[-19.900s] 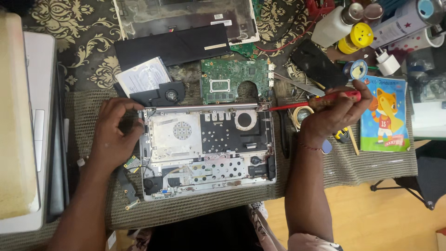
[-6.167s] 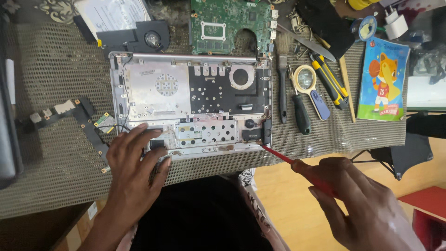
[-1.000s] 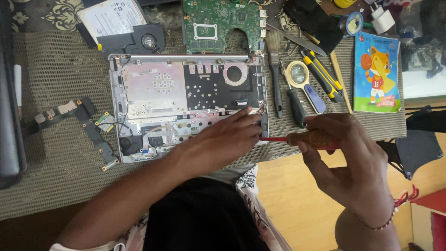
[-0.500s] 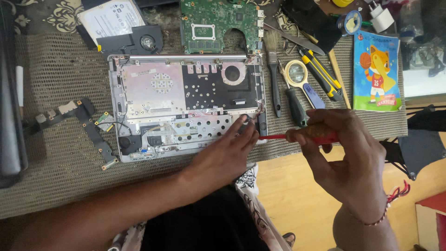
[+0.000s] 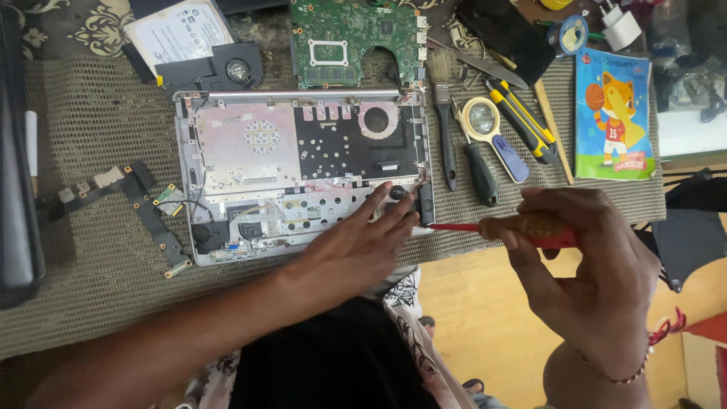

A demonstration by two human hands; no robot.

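An opened laptop base, stripped of its board, lies on the woven mat. My left hand rests flat on its near right corner, fingers spread toward a small black round part. My right hand holds a red-handled screwdriver sideways. The tip of the screwdriver points left at the base's right edge, beside a black hinge piece.
A green circuit board and a black fan lie behind the base. A brush, black screwdriver, magnifier and yellow cutter sit to the right, beside a cartoon booklet. Small boards lie left.
My left hand has slid slightly back along the base's near right corner. The right hand and screwdriver stay near the base's right edge, shifted a little lower.
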